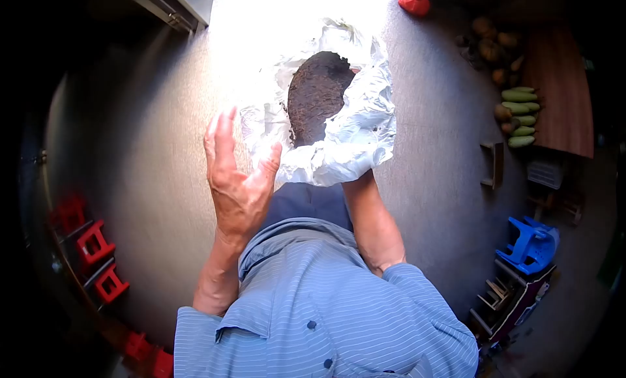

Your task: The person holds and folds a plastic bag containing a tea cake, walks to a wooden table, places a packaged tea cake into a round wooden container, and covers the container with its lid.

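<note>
A dark brown slab [316, 94], curved at its left edge and crumbly on the surface, lies in a crinkled white wrapper [362, 120] in front of my body. It looks like a pressed cake, but its exact kind does not show. My right hand [362, 176] holds the wrapper from underneath; most of that hand is hidden behind it. Just left of the wrapper, my left hand [238, 176] is raised with its fingers apart and nothing in it. The wrapper is folded back, leaving much of the slab uncovered.
On the right, green long vegetables [520, 111] and round brown produce [489, 45] lie by a wooden board [557, 85]. A blue stool [529, 244] stands lower right, red stools [96, 242] lower left. A red bag [415, 2] sits on the floor [430, 202] at the top.
</note>
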Demonstrator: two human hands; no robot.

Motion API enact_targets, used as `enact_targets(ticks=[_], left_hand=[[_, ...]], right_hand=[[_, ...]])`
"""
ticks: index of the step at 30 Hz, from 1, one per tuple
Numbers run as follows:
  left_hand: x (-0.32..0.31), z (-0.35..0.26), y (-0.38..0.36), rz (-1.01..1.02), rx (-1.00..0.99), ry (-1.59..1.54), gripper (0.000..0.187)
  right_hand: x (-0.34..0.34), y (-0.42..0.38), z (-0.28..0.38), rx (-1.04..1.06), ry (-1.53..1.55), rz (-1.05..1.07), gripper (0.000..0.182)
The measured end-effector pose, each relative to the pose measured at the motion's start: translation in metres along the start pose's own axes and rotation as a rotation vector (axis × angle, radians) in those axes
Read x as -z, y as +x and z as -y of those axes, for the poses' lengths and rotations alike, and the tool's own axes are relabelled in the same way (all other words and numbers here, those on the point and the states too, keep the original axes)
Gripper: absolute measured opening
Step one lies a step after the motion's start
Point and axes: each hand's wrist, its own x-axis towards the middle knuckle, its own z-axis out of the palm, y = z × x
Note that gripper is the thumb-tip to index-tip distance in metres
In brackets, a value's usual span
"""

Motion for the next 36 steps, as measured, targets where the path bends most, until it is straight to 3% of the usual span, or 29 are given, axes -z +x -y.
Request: enact_targets(ticks=[2,5,6,10,13,24,27,28,31,32,35,36], left_hand=[[-0.014,0.009,0.021,0.034,0.127,-0.249,0.074],[-0.045,0.021,0.081,0.245,0.399,-1.008,0.071],[-0.057,0.017,0.099,0.224,0.545,-1.122,0.062],[-0.091,0.025,0.157,0.302,0.893,-1.398,0.041],[-0.106,0.019,0.213,0.243,0.916,-1.355,0.038],[-0.137,0.011,0.403,0.015,0.761,-1.232,0.066],[-0.148,0.023,0.457,-0.308,0.476,-0.773,0.073],[-0.15,0.029,0.478,-0.428,0.313,-0.527,0.06],[-0.134,0.031,0.523,-0.33,-0.101,0.087,0.047],[-0.14,0.023,0.544,-0.281,-0.201,0.113,0.04],[-0.174,0.01,0.609,-0.065,-0.277,0.309,0.076],[-0.195,0.023,0.602,-0.039,-0.272,0.414,0.079]], right_hand=[[-0.002,0.029,-0.007,-0.004,0.011,0.013,0.046],[-0.001,0.088,-0.022,-0.012,0.033,0.034,0.046],[0.0,0.109,-0.028,-0.013,0.041,0.042,0.045],[-0.005,0.19,-0.048,-0.012,0.074,0.07,0.045],[-0.01,0.257,-0.056,-0.032,0.082,0.101,0.045],[-0.043,0.481,-0.107,-0.119,0.146,0.227,0.044],[-0.054,0.543,-0.127,-0.128,0.158,0.227,0.044],[-0.061,0.565,-0.133,-0.131,0.166,0.23,0.044],[-0.075,0.609,-0.152,-0.173,0.208,0.238,0.044],[-0.079,0.621,-0.155,-0.186,0.224,0.236,0.044],[-0.084,0.637,-0.169,-0.256,0.33,0.216,0.043],[-0.08,0.621,-0.181,-0.288,0.39,0.206,0.043]])
